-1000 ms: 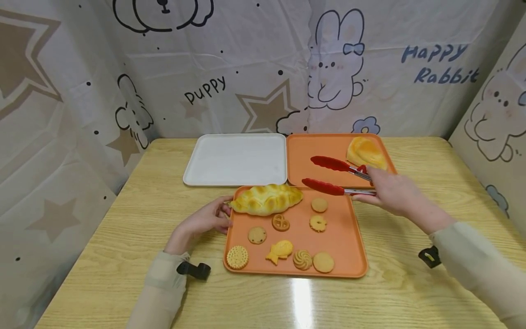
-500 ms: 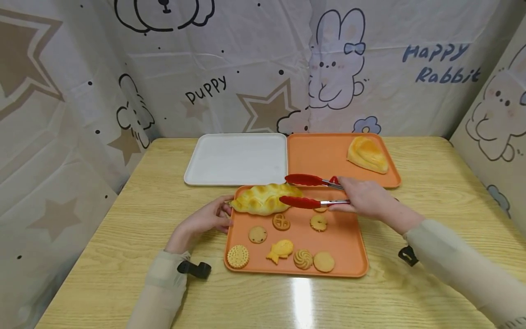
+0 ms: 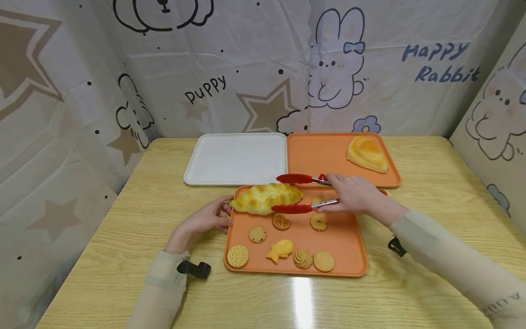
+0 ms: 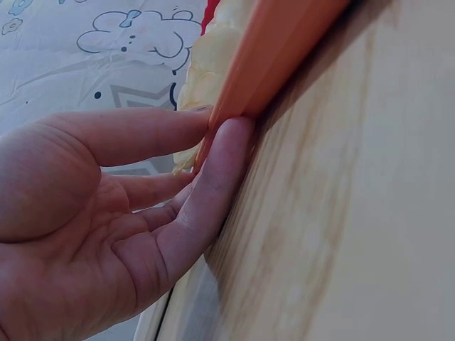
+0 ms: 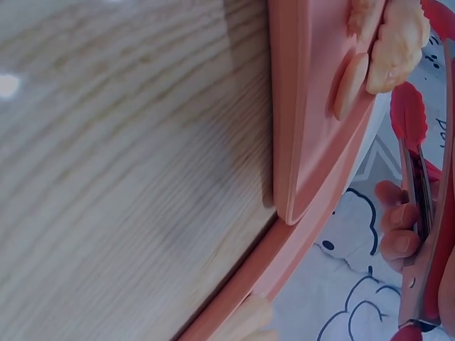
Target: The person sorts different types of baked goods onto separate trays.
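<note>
My left hand [image 3: 207, 218] pinches the left edge of the near orange tray [image 3: 343, 246]. In the left wrist view, its thumb and fingers meet at the tray rim [image 4: 245, 85]. A braided loaf [image 3: 256, 198] lies along the tray's far left side. My right hand [image 3: 352, 194] grips a pair of red-tipped metal tongs [image 3: 293, 209]. Their jaws stand apart over the loaf's right end, one tip overlapping it and the other beyond its far side. In the right wrist view, the fingers [image 5: 399, 227] wrap the tongs' metal arms.
Several cookies, including a pretzel [image 3: 281, 222] and a fish-shaped one [image 3: 280, 251], lie on the near tray. Behind it stand a white tray [image 3: 236, 157] and a second orange tray [image 3: 314, 153] bearing a folded pastry [image 3: 367, 154]. A printed cloth [image 3: 255, 68] hangs behind the table.
My right hand has moved left with the tongs, from near the back orange tray to over the loaf's right end. The left hand stays at the tray edge.
</note>
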Demonstrator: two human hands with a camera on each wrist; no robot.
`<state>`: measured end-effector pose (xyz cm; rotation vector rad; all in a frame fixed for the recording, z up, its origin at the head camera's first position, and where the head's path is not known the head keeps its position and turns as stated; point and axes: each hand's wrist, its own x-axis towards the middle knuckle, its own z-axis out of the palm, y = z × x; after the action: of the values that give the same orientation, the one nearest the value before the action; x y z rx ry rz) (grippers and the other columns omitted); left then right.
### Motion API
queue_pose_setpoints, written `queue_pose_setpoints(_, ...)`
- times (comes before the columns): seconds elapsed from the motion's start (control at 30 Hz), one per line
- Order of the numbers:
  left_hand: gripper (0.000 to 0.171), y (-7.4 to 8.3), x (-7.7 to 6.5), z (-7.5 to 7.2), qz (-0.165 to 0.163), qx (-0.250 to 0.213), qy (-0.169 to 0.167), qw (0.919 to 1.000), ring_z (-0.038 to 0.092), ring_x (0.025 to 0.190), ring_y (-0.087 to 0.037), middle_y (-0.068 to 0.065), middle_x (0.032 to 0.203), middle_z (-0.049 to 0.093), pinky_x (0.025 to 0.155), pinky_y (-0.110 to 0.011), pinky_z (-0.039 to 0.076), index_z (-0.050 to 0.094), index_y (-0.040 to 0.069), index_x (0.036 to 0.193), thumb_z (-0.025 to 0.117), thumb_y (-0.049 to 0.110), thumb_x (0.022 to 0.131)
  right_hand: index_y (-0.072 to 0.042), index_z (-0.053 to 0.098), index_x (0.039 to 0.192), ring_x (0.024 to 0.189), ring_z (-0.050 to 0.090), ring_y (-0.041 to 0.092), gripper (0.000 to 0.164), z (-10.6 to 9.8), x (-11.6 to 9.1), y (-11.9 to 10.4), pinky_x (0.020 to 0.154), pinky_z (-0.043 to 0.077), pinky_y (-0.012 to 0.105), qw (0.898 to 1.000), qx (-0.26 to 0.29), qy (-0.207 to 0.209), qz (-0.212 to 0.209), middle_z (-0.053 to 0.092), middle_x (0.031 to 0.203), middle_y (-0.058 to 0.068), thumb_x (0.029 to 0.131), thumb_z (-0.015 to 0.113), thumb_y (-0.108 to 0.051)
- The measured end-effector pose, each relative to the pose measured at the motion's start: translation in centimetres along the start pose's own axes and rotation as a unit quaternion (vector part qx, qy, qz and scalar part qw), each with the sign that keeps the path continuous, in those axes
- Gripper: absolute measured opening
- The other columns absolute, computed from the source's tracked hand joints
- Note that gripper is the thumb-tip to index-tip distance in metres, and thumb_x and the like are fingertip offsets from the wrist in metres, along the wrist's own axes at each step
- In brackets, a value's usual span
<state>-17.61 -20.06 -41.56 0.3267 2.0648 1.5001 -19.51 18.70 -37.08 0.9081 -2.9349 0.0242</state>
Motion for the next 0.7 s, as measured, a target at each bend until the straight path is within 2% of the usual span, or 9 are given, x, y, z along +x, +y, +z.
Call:
queue_pose_setpoints(0.2, 0.075, 0.1, 0.0, 0.0, 0.003, 0.001, -0.002, 1.0000, 0.054, 0.073, -0.015, -0.016, 0.103, 0.041, 0.066, -0.033, 0.055, 0.014, 0.001, 0.144, 0.058, -0.004, 0.084, -0.001, 0.046, 0.120, 0.057, 0.054, 0.020, 0.095, 0.5, 0.9, -0.5, 0.045, 0.047, 0.032, 0.999, -0.034, 0.006, -0.037, 0.060, 0.094, 0.013, 0.064, 0.055, -0.077)
queue_pose_setpoints(0.37, 0.075, 0.1, 0.0, 0.0, 0.004, 0.003, -0.003, 1.0000, 0.054, 0.073, -0.014, -0.017, 0.103, 0.042, 0.067, -0.034, 0.056, 0.013, 0.001, 0.144, 0.058, -0.003, 0.084, -0.002, 0.045, 0.119, 0.061, 0.056, 0.021, 0.094, 0.9, 1.5, -0.7, 0.049, 0.049, 0.034, 0.999, -0.025, 0.009, -0.038, 0.060, 0.091, 0.012, 0.063, 0.056, -0.077)
queue_pose_setpoints(0.7, 0.075, 0.0, 0.0, -0.1, 0.005, 0.002, -0.004, 1.0000, 0.054, 0.073, -0.015, -0.017, 0.104, 0.042, 0.067, -0.034, 0.056, 0.013, 0.001, 0.144, 0.057, -0.003, 0.084, -0.002, 0.046, 0.114, 0.054, 0.051, 0.018, 0.089, 1.1, 1.8, -0.9, 0.044, 0.046, 0.031, 0.997, -0.046, 0.025, -0.062, 0.056, 0.083, 0.010, 0.066, 0.052, -0.077)
